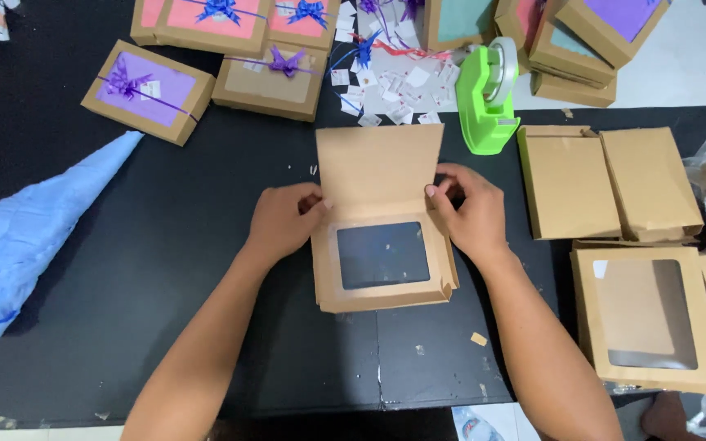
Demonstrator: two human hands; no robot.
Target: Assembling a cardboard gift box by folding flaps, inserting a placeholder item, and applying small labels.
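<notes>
Far left, a blue cloth [22, 237] lies crumpled on the black table [173, 269], pushed well clear of my working space. Above it sit finished boxes: one with a purple insert and purple bow [147, 91], set aside at an angle, and another bowed box [271, 80] just beside it, so the done pile stays out of reach.

Now my left hand [283, 220]. It is curled at the left edge of the kraft window box [382, 261], thumb and fingertips pinching the side flap where lid meets tray; I judge that steadies the fold. Fingers bent close, not flat, clamped on card.

The box sits dead centre on the table, right in front of me, its lid flap [379, 167] standing open away from me and the clear window facing up.

My right hand [469, 214] mirrors the left: fingertips nipped on the right corner of the flap, palm resting against the box side. Both grips are tight on cardboard, nothing loose.

Behind, a green tape dispenser [486, 102] stands within easy reach by a scatter of small white tags [394, 86]. Right of it, flat unfolded blanks [610, 184] lie stacked, and another windowed box [651, 314] waits near the table's edge.
</notes>
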